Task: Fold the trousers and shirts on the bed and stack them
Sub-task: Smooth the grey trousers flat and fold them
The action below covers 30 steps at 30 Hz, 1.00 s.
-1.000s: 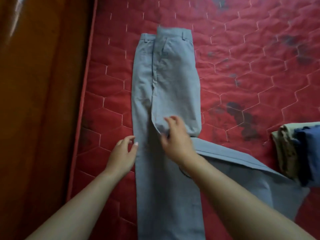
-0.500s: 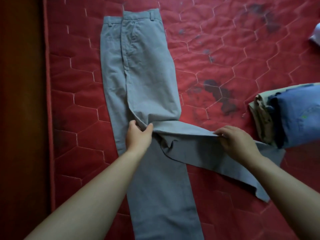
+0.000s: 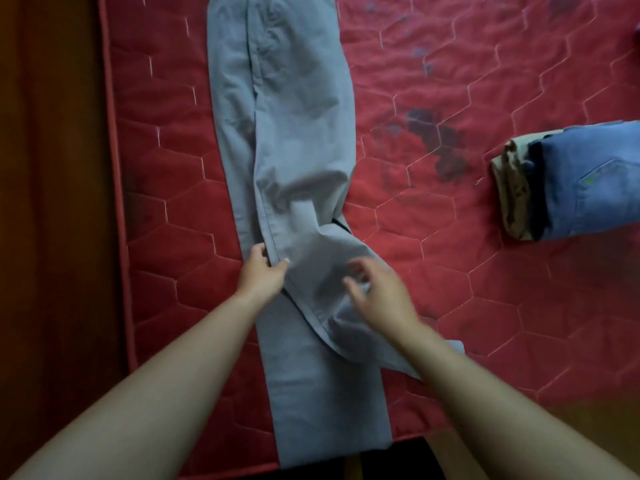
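Left hand [image 3: 261, 277] pinching grey trousers [image 3: 298, 140] — right hand [image 3: 381, 296] spread loose above them

left hand [image 3: 262, 276] pinching grey trousers [image 3: 298, 140]; right hand [image 3: 384, 299] blurred above.

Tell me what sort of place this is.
Probably a bedroom: a bare red quilted mattress with grey trousers laid out on it, a small pile of folded clothes to the right, and a wooden surface alongside.

You have one pair of grey trousers [image 3: 298, 140] on one red mattress [image 3: 450, 271], two folded garments [image 3: 571, 181] stacked at the right, and two bare hands: left hand [image 3: 261, 275], right hand [image 3: 381, 296].
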### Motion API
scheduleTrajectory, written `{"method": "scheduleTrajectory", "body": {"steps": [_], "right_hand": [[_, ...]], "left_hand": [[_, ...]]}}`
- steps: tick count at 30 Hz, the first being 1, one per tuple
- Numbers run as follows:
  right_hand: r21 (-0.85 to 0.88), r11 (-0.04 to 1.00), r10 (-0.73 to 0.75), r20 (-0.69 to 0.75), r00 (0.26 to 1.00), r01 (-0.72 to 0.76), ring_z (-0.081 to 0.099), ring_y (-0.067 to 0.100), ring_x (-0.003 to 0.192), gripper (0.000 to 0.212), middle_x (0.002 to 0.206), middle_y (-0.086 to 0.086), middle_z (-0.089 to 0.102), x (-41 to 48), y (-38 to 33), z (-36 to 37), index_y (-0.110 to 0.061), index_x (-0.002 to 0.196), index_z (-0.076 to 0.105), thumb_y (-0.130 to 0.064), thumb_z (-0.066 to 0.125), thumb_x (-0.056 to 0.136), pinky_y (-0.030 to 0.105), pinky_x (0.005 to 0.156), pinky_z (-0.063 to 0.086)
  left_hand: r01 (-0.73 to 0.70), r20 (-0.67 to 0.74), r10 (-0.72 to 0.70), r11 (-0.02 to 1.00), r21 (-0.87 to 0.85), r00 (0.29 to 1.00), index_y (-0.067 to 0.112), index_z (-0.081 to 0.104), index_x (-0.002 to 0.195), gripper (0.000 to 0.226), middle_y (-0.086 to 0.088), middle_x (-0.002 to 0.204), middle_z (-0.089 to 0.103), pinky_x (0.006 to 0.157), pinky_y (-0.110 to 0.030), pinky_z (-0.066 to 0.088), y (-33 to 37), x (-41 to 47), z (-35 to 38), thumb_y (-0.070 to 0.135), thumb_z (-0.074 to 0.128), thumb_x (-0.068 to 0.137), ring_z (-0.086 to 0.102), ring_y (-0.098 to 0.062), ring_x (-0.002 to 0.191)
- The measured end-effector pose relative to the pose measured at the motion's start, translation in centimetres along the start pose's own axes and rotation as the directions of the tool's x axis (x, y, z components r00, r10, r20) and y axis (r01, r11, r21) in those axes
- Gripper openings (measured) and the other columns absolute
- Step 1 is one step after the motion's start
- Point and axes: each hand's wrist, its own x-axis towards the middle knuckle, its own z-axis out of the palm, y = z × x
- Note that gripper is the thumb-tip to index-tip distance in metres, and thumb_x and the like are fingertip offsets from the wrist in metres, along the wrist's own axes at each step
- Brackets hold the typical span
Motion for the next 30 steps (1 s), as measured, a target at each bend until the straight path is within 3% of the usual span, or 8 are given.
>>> {"method": "scheduleTrajectory", "body": {"steps": [2,4,6,13,19,23,27,30], "right_hand": [[-0.03,0.992,0.119,-0.081,0.99,-0.122,0.057,0.026,0.099,0.03,0.109,0.012,0.059,1.7,3.0,-1.3,-0.008,0.112,0.059,-0.02,0.063,0.085,0.032,0.089,0.043],[-0.095,0.968,0.231,-0.045,0.972,-0.234,0.054,0.028,0.105,0.039,0.115,0.012,0.055,2.3,5.8,-1.8,-0.008,0.118,0.056,-0.028,0.063,0.086,0.036,0.093,0.043],[-0.142,0.963,0.234,0.029,0.972,-0.227,0.052,0.028,0.107,0.041,0.116,0.011,0.054,1.8,7.6,-1.5,-0.01,0.119,0.055,-0.032,0.063,0.086,0.034,0.092,0.041],[0.039,0.97,0.24,0.039,0.97,-0.242,0.056,0.017,0.081,0.016,0.09,0.0,0.062,-1.5,9.2,0.0,-0.016,0.094,0.056,-0.029,0.061,0.086,0.029,0.068,0.039],[0.204,0.95,0.248,-0.024,0.969,-0.238,0.058,0.012,0.084,0.017,0.089,-0.011,0.06,-6.1,8.5,-0.1,-0.025,0.096,0.052,-0.018,0.063,0.085,0.026,0.075,0.042],[0.271,0.935,0.218,0.067,0.974,-0.228,0.058,-0.003,0.076,0.027,0.087,-0.018,0.061,-9.7,7.2,0.7,-0.033,0.103,0.05,-0.021,0.065,0.083,0.015,0.066,0.042],[0.286,0.931,0.204,0.104,0.973,-0.225,0.058,-0.006,0.074,0.043,0.091,-0.017,0.06,-10.0,6.5,1.3,-0.028,0.12,0.048,-0.017,0.066,0.083,0.008,0.064,0.043],[0.245,0.926,0.261,0.138,0.956,-0.288,0.056,-0.002,0.073,0.051,0.09,-0.014,0.058,-8.5,6.5,1.6,-0.02,0.13,0.043,-0.019,0.066,0.084,0.018,0.068,0.043]], "left_hand": [[-0.002,-0.004,0.001,0.993,-0.117,1.0,0.017,0.048,0.112,0.027,-0.003,0.099,0.061,0.09,-0.036,0.048,-1.1,-1.4,1.5,0.02,0.06,0.088,0.061,-0.021,0.094],[-0.023,-0.083,0.006,0.977,-0.212,0.996,0.018,0.049,0.108,0.023,-0.003,0.097,0.065,0.092,-0.04,0.049,-1.9,-2.7,2.7,0.022,0.06,0.088,0.063,-0.022,0.095],[-0.046,-0.149,0.01,0.97,-0.24,0.989,0.012,0.05,0.111,0.028,-0.005,0.101,0.067,0.092,-0.04,0.049,-2.7,-3.9,3.6,0.023,0.06,0.088,0.064,-0.022,0.097],[0.095,-0.095,-0.096,0.995,-0.016,0.991,0.001,0.054,0.094,0.026,-0.019,0.103,0.063,0.084,-0.034,0.044,-5.5,-6.5,7.2,0.025,0.058,0.089,0.059,-0.03,0.099],[-0.07,-0.393,-0.014,0.978,-0.198,0.919,0.012,0.049,0.096,0.006,-0.004,0.09,0.06,0.068,-0.019,0.036,-4.8,-11.0,7.4,0.018,0.049,0.094,0.055,-0.019,0.081],[-0.155,-0.526,0.021,0.965,-0.213,0.851,0.017,0.045,0.095,0.003,0.004,0.076,0.052,0.065,-0.02,0.034,-6.1,-13.0,5.1,0.017,0.049,0.095,0.049,-0.009,0.067],[-0.024,-0.404,-0.074,0.972,-0.232,0.912,0.01,0.051,0.105,0.016,-0.014,0.092,0.06,0.078,-0.035,0.044,-7.7,-12.5,4.0,0.015,0.056,0.09,0.057,-0.025,0.084],[0.08,-0.293,-0.12,0.986,-0.144,0.949,0.005,0.054,0.107,0.018,-0.015,0.092,0.064,0.077,-0.031,0.044,-8.7,-12.2,4.3,0.006,0.054,0.089,0.056,-0.023,0.079]]}}
